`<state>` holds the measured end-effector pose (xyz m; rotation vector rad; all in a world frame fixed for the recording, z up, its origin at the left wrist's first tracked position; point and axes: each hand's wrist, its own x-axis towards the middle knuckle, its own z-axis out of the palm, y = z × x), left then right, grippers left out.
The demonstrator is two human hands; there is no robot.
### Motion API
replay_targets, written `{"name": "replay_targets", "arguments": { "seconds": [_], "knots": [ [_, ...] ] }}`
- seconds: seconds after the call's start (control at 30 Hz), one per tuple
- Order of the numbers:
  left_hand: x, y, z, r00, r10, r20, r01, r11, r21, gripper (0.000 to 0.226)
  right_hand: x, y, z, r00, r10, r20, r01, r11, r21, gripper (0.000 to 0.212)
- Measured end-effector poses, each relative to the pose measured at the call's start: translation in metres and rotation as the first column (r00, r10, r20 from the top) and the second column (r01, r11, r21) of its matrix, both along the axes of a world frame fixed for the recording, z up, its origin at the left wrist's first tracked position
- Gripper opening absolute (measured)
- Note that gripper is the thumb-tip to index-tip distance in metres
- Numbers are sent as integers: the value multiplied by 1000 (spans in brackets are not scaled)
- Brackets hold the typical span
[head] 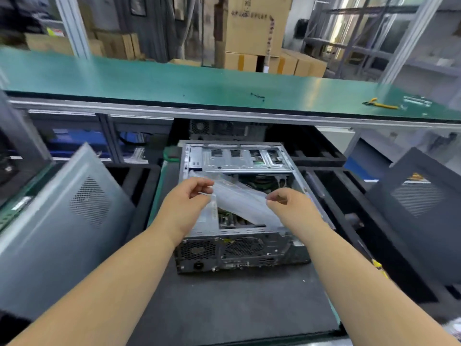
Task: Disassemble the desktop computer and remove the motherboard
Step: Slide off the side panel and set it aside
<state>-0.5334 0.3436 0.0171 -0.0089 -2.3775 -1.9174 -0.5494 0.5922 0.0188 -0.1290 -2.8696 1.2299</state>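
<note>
Clear plastic bag [238, 198] stretches between both hands above the open computer case [237, 221] on the dark bench [224, 308]; left hand [185, 204] and right hand [290, 208] each pinch one end.

Computer case [239, 158] is bare shiny metal, the bag [239, 198] is clear crinkly plastic, mat [237, 303] is matt dark rubber.
</note>
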Motion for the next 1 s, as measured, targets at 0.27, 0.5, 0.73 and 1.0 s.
{"name": "replay_targets", "arguments": {
  "seconds": [0.27,0.5,0.73,1.0],
  "knots": [
    [-15,-24,-12,1000,-12,20,18,960,-279,35,-26,-19,1,997,75,12,-70,852,518,61],
    [-26,3,-27,998,-54,24,59,909,-413,38,-51,-3,-10,892,-10,451,-341,639,689,72],
    [-32,20,-26,993,-109,51,119,835,-537,34,-62,7,-14,921,117,371,-345,688,638,40],
    [-32,23,-24,995,-79,57,97,760,-642,27,-72,4,-1,955,183,233,-296,645,705,26]
  ]
}}
